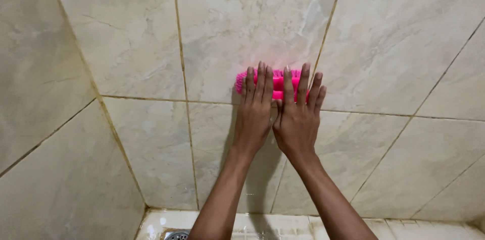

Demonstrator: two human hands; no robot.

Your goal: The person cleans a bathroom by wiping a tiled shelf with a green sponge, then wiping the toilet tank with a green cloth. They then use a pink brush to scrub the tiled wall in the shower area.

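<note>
Both hands lie side by side, left hand (254,114) and right hand (298,119), fingers straight and slightly spread, pressing the pink brush (275,82) flat against the tiled wall (131,53); even pressure from all fingers should keep its bristles seated.

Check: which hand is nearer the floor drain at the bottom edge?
Left. The left hand presses the pink brush on the wall tiles, above the drain; the right hand sits beside it, farther right.
</note>
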